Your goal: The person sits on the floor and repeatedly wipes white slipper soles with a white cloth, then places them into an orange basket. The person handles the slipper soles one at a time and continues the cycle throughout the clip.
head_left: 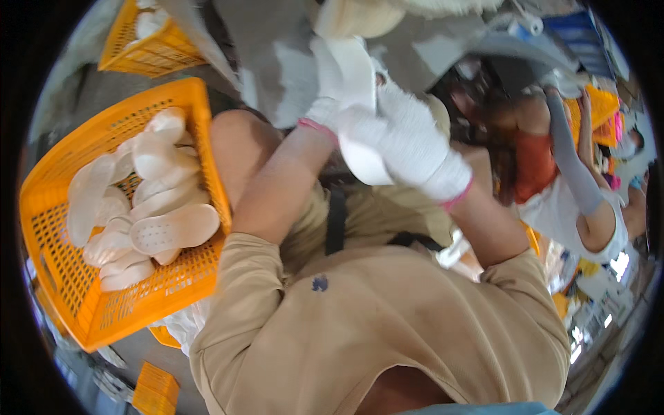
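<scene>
Both my hands wear white knit gloves with pink cuffs and are held up close together in front of me. Between them is a white, curved shoe insole [359,77]. My left hand [326,93] grips its left side. The fingers of my right hand [409,137] wrap across its middle, and its rounded lower end sticks out beneath them. The insole's upper end is close under a pale, rounded wheel-like part [360,19]; whether they touch I cannot tell. Left of my knee, an orange basket [200,124] holds several white insoles [174,229], some with small holes.
Another orange crate [155,59] with white pieces stands at the far left. A grey machine surface [266,41] lies behind my hands. To the right sits a co-worker in a white top [602,225], with an arm reaching forward. A small orange crate [155,389] is at the lower left.
</scene>
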`<state>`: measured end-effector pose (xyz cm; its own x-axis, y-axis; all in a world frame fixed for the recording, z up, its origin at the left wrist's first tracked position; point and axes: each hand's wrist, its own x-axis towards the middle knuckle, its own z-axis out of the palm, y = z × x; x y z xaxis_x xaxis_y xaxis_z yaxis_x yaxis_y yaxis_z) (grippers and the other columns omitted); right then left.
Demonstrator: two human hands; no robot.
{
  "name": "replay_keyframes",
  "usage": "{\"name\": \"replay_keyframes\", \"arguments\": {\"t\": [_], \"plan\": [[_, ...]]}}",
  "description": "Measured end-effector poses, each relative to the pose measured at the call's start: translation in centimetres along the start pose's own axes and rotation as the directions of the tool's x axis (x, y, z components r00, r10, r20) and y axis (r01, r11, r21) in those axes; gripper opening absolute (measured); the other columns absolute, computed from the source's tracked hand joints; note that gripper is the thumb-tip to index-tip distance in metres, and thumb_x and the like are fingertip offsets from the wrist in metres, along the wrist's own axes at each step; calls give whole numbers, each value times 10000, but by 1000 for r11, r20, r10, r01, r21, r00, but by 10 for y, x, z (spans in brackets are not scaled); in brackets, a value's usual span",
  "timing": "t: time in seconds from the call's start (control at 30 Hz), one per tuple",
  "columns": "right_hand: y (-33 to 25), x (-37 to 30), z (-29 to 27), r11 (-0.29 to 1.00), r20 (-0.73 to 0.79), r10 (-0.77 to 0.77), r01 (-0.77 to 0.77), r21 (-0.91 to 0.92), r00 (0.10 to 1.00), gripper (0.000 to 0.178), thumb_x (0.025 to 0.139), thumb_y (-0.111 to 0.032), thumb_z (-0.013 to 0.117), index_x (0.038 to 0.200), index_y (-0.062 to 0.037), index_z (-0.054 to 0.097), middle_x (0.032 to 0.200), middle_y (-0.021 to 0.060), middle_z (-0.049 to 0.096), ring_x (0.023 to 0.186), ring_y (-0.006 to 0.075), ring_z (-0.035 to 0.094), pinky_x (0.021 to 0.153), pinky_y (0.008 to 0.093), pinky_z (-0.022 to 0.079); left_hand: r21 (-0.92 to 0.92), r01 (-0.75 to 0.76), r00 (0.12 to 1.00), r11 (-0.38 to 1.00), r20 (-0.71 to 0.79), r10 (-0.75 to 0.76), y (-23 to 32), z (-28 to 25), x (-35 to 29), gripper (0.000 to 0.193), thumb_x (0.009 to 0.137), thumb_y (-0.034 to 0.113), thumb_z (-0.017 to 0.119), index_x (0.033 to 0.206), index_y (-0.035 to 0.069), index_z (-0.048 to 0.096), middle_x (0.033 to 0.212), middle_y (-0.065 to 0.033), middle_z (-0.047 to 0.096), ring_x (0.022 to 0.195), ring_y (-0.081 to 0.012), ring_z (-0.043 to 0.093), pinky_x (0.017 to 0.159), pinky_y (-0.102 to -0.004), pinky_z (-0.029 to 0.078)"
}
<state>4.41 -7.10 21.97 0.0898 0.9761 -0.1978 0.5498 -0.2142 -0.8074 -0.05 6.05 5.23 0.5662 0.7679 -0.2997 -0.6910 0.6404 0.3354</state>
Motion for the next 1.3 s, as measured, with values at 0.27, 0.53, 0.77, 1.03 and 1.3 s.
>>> {"name": "replay_keyframes", "arguments": {"t": [0.27, 0.53, 0.77, 1.03, 1.3], "plan": [[23, -16, 18, 854, -323, -314, 118, -506, 893, 387, 817, -314, 828, 1058, -43, 692, 925, 150, 723, 873, 377, 715, 772, 420, 577, 8, -24, 1000, 1000, -13, 24, 10, 3, -5, 603, 1032, 530, 380, 1257, 24, 619, 1141, -204, 701, 1065, -344, 697, 950, -490, 583], [31, 41, 24, 884, -378, -324, 135, -448, 867, 477, 779, -437, 832, 1091, -85, 750, 964, 157, 760, 889, 341, 747, 782, 407, 590, 125, -18, 995, 992, -99, 30, 38, -28, 8, 606, 1018, 527, 377, 1206, 16, 643, 1100, -223, 712, 1040, -361, 706, 935, -506, 590], [28, 42, 27, 927, -448, -175, -6, -374, 877, 596, 750, -552, 804, 1102, -73, 756, 897, 167, 758, 824, 363, 749, 746, 421, 598, 202, 106, 993, 974, 33, -115, 41, -16, -11, 537, 1015, 493, 413, 1117, 29, 664, 1091, -178, 724, 957, -350, 717, 907, -515, 594], [28, 63, 32, 955, -399, -164, 44, -293, 902, 631, 821, -593, 757, 1138, -48, 757, 968, 191, 764, 915, 359, 750, 823, 423, 592, 369, -345, 885, 863, -178, 430, -5, -32, -9, 383, 1039, 284, 455, 1270, 31, 625, 1204, -156, 683, 1032, -319, 677, 983, -400, 541], [43, 46, 12, 953, 9, -30, 26, 301, 1000, 546, 754, -438, 826, 1128, -50, 737, 963, 158, 756, 891, 289, 752, 815, 387, 583, 221, -96, 993, 970, 89, 78, 24, -28, -25, 431, 1081, 352, 429, 1287, 22, 614, 1233, -154, 680, 1089, -299, 681, 980, -446, 561]]}}
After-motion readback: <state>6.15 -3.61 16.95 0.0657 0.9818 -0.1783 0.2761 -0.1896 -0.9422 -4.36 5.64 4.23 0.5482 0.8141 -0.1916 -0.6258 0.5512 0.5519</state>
